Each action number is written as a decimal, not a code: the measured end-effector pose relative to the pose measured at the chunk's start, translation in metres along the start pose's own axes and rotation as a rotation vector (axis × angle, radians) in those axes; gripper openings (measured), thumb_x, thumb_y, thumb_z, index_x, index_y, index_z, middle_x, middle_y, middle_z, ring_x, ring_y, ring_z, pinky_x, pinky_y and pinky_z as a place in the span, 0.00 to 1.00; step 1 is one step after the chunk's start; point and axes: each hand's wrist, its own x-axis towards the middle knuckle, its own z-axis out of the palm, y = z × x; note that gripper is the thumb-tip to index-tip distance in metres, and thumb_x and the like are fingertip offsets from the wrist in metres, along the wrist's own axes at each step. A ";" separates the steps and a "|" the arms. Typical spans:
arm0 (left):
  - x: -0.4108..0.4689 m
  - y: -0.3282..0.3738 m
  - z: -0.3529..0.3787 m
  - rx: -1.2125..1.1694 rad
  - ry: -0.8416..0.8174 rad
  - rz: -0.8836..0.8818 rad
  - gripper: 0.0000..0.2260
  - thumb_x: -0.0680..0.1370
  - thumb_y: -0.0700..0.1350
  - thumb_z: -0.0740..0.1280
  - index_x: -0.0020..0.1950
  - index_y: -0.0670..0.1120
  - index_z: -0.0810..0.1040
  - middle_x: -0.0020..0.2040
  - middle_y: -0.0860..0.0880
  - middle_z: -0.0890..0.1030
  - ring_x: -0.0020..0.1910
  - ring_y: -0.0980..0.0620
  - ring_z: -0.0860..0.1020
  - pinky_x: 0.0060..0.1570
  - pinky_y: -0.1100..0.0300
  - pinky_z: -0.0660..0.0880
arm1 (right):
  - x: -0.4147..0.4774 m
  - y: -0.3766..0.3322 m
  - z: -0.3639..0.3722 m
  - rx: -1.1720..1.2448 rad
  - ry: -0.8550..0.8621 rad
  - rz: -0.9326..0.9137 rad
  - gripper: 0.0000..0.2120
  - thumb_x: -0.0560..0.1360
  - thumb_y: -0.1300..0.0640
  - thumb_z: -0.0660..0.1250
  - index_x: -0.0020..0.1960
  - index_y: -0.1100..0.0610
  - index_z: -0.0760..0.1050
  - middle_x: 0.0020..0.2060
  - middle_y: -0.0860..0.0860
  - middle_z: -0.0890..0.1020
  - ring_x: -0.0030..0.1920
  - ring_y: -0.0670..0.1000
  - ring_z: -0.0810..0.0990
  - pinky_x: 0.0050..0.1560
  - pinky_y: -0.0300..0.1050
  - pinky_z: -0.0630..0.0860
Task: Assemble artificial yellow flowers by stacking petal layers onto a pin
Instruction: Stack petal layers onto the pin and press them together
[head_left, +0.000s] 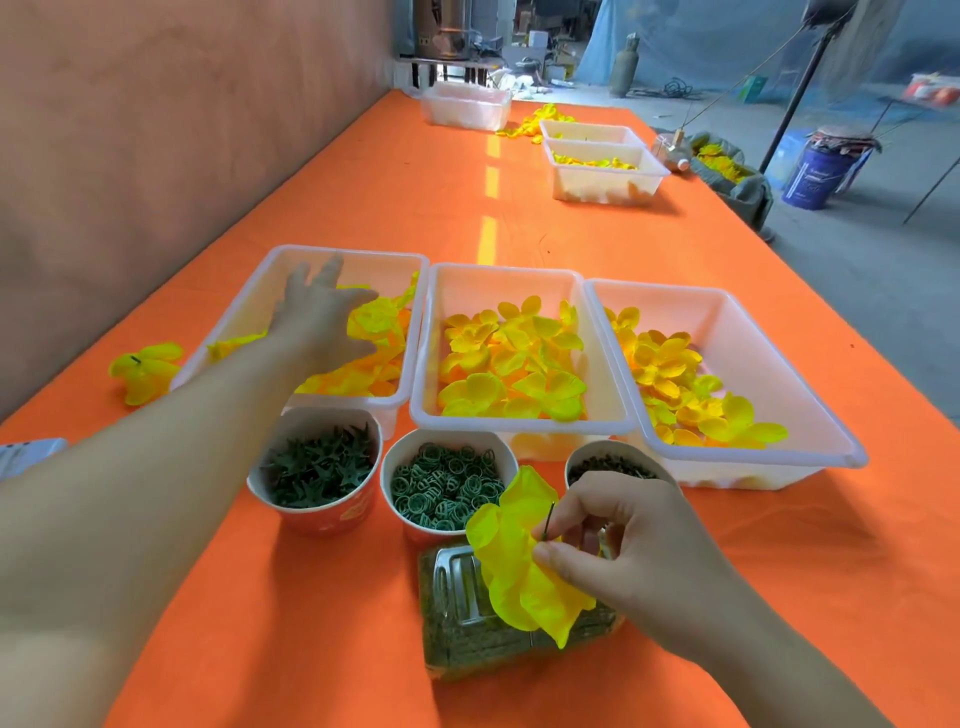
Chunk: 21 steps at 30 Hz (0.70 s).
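Down at the near edge of the table, the pin pokes up dark and thin out of a yellow petal layer. The right hand has it pinched between thumb and forefinger, the other fingers curled loosely behind. One layer on, by the look of it, so this flower is early in its build. Over to the far left, the left hand hovers above the left tray, fingers straight and fanned, gripping nothing, right by the loose petals heaped at the tray's right end. That reads as a reach for the next layer. To do it well, land the fingertips on one piece at the top of the heap and lift it alone rather than dragging a clump. Then bring its centre to the pin tip while the right hand holds the pin steady and upright. The middle tray and right tray hold more yellow petals, and three cups of green parts sit in front. A bottle lies under the right hand, and a made-up flower rests beside the left tray.
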 end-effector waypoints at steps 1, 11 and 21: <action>0.004 0.001 0.004 0.029 -0.027 0.025 0.26 0.76 0.53 0.73 0.74 0.56 0.71 0.81 0.48 0.57 0.80 0.40 0.49 0.74 0.40 0.58 | 0.000 0.000 0.000 -0.002 0.004 0.001 0.13 0.67 0.59 0.79 0.34 0.43 0.79 0.34 0.47 0.80 0.36 0.50 0.78 0.36 0.37 0.72; 0.004 0.014 0.014 0.145 0.130 0.020 0.07 0.76 0.41 0.72 0.52 0.48 0.86 0.55 0.43 0.82 0.59 0.37 0.74 0.55 0.48 0.72 | -0.003 -0.004 0.000 -0.023 0.005 0.018 0.10 0.68 0.58 0.78 0.35 0.46 0.81 0.34 0.45 0.79 0.36 0.48 0.78 0.37 0.38 0.73; -0.008 0.014 0.015 0.126 -0.013 0.075 0.20 0.76 0.61 0.70 0.39 0.44 0.78 0.36 0.46 0.77 0.40 0.43 0.74 0.34 0.57 0.61 | -0.005 -0.003 0.000 -0.008 0.011 0.034 0.06 0.68 0.57 0.78 0.36 0.48 0.82 0.35 0.43 0.80 0.36 0.48 0.78 0.39 0.49 0.77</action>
